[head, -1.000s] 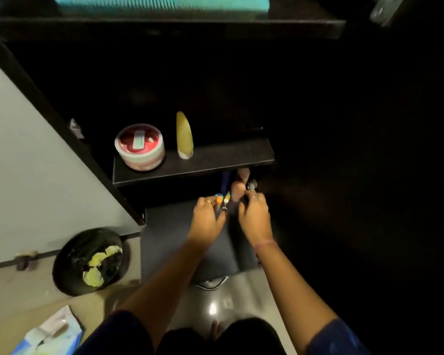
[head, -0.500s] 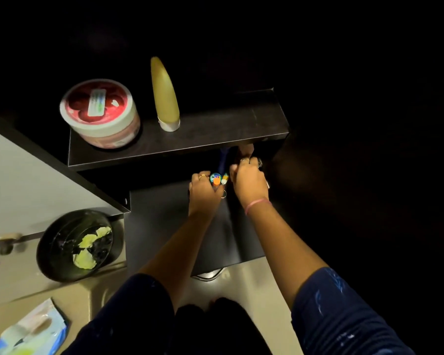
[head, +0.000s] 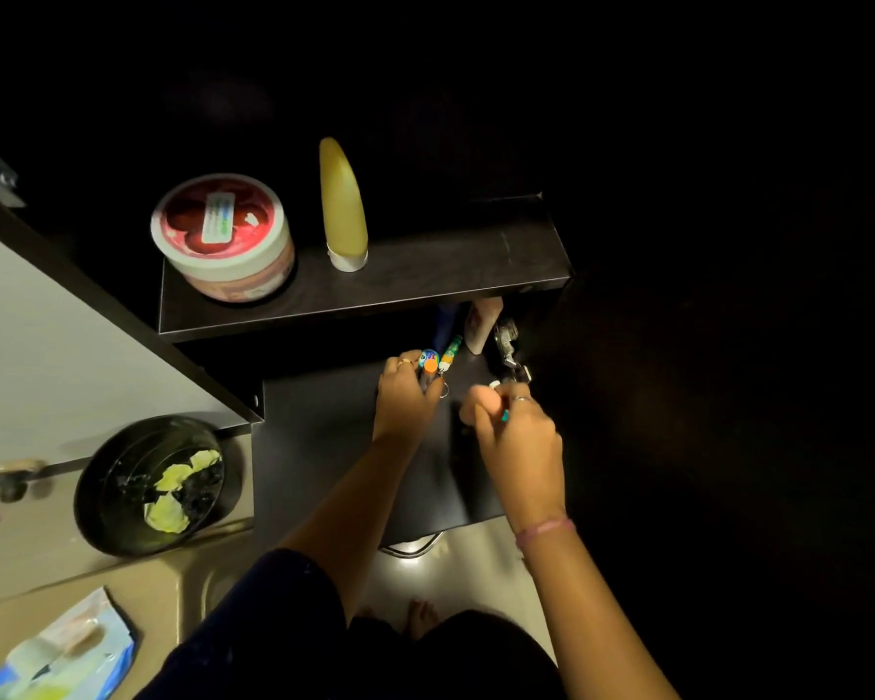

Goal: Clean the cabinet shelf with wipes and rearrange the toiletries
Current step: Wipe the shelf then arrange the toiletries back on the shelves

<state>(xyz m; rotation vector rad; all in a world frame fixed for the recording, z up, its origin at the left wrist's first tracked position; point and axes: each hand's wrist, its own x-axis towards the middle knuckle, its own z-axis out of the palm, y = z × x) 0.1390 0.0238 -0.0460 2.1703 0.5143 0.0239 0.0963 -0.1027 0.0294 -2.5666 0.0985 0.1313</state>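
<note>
A dark upper shelf (head: pixel 425 275) carries a red-lidded white jar (head: pixel 223 237) and an upside-down yellow tube (head: pixel 343 207). On the lower dark shelf (head: pixel 319 447), my left hand (head: pixel 407 396) is shut on a bunch of small colourful tubes (head: pixel 438 358). My right hand (head: pixel 519 437) is shut on a small item with a white and teal end; I cannot tell what it is. Behind my hands, half hidden under the upper shelf, stand a pale bottle (head: pixel 481 325), a dark blue bottle (head: pixel 445 320) and a metal clipper (head: pixel 507 341).
An open cabinet door (head: pixel 72 346) stands at the left. On the floor sit a black bin (head: pixel 150 485) holding used yellow wipes and a blue wipes pack (head: pixel 67 649). My bare feet (head: pixel 415 616) are below. The right side is dark.
The view tilted down and closer to the shelves. My right hand pulled back toward me from the bottles, now holding a small item. My left hand kept its hold on the tubes.
</note>
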